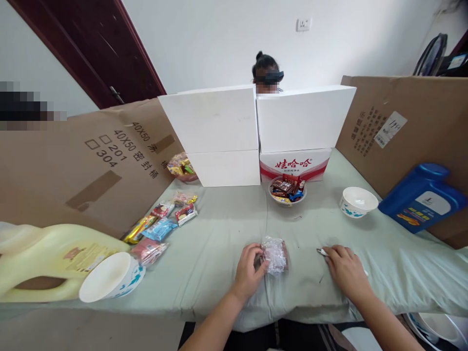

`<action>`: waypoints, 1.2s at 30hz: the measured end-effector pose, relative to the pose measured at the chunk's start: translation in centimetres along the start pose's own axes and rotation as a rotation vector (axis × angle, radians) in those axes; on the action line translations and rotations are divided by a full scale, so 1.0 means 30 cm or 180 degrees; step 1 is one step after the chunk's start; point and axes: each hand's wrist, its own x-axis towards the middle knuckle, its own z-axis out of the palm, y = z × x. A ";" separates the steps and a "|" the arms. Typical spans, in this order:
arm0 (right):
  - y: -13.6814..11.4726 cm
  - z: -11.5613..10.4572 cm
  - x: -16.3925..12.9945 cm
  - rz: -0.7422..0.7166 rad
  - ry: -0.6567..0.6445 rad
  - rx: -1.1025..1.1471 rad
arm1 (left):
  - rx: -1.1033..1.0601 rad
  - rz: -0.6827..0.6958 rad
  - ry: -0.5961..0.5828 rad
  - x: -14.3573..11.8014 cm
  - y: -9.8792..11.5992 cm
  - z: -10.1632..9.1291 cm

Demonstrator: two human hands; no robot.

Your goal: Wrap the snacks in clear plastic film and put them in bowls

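Observation:
My left hand [248, 268] rests on the pale green cloth and grips the left edge of a small clear crinkled snack packet [275, 254] with a reddish-brown content. My right hand [345, 270] lies to the right of the packet, fingers curled over a thin white object [322, 252] whose metallic tip pokes out towards the packet. The rest of that object is hidden under the hand. A gap of bare cloth separates the packet from my right hand.
A bowl of wrapped sweets [287, 190] stands behind the packet, an empty white bowl [358, 201] and blue jug [424, 197] at the right. Loose snack packets [163, 224], a tipped bowl [111, 277] and yellow jug [47, 258] lie left. White boxes [256, 131] and cardboard walls surround the table; a person sits behind.

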 end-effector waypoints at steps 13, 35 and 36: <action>-0.251 -0.016 0.106 -0.0431 -0.0169 0.1318 | 0.0019 0.0817 -0.0196 0.035 0.090 -0.005; -0.280 -0.073 0.123 -0.1002 -0.0291 0.1077 | 0.0978 0.0399 -0.0583 0.084 0.061 -0.042; -0.257 -0.045 0.143 -0.0801 -0.0253 0.0920 | 0.1128 0.0291 -0.0634 0.107 0.045 -0.035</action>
